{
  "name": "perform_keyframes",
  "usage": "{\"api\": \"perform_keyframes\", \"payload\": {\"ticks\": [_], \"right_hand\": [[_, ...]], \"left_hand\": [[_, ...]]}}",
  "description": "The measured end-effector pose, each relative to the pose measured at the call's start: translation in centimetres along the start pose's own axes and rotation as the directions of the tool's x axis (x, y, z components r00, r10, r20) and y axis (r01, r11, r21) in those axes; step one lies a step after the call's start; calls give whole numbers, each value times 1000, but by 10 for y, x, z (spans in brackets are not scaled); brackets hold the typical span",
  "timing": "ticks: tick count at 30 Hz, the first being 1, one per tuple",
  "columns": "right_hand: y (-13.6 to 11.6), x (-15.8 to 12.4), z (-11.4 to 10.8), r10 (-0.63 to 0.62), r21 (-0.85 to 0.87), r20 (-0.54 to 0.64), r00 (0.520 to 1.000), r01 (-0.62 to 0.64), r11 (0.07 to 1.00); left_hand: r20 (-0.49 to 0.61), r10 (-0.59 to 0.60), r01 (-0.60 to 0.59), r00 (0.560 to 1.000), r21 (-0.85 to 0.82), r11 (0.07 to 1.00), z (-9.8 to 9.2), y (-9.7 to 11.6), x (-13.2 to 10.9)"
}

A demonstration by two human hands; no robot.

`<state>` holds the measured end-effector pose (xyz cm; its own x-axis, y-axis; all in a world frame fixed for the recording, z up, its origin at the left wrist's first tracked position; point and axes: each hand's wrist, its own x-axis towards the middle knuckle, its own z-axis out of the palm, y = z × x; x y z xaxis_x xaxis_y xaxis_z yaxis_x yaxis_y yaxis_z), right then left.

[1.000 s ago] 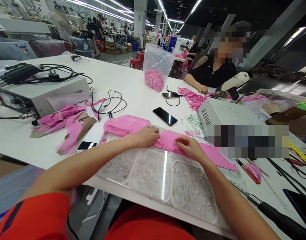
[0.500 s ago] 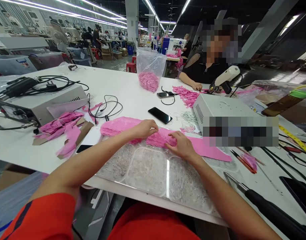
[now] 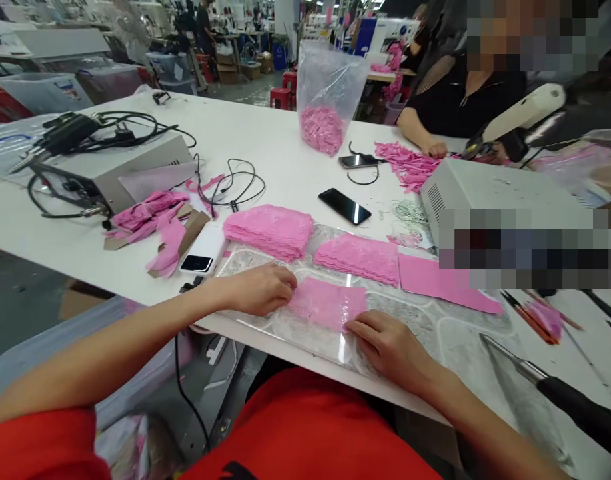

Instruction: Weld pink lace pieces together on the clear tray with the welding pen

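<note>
- Left hand (image 3: 262,288) and right hand (image 3: 392,348), in the head view, flank the pink piece (image 3: 330,303) on the clear mat (image 3: 430,343).
- The left hand's fingers curl in at the piece's left end; whether they pinch it or only press, I cannot tell.
- The right hand's fingers reach the near right corner, bent and close together; a grip there cannot be made out either.
- The piece's long axis runs across, from one hand to the other, its right end tipped slightly toward the body. Neither hand is clearly nearer.
- Beyond the piece, away from the body, lie two pink stacks: the left stack (image 3: 268,230) past the left hand, the right stack (image 3: 358,257) just behind the piece.
- A flat pink sheet (image 3: 448,283) lies just right of the right stack.
- Farther out on the counter (image 3: 265,133) are a black phone (image 3: 345,206) and a bag (image 3: 322,127) with pink strips inside.
- Right of the right hand, well apart from the piece, lies a black-handled tool (image 3: 578,403).
</note>
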<state>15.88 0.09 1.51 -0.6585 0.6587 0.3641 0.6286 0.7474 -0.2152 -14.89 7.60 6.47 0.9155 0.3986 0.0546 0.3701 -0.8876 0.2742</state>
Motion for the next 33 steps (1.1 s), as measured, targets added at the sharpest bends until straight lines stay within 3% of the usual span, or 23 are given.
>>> {"api": "perform_keyframes", "payload": {"ticks": [3,7,13,20,33], "right_hand": [[-12,7,-7,45,164,28,999,-49,985],[-18,33,-5,69,341,41,997,-78,937],[-19,64,26,-37,350,114,993,-5,937],[-17,71,35,-68,306,230,971,-6,952],[-15,69,35,52,476,227,973,-157,865]], "left_hand": [[-22,-12,13,1000,6,1000,11,15,-8],[-170,-46,48,984,6,999,36,34,-10],[-318,-61,95,946,92,991,64,43,-16],[-339,-91,132,937,102,986,72,44,-20],[-282,-138,171,949,93,981,70,47,-20]]}}
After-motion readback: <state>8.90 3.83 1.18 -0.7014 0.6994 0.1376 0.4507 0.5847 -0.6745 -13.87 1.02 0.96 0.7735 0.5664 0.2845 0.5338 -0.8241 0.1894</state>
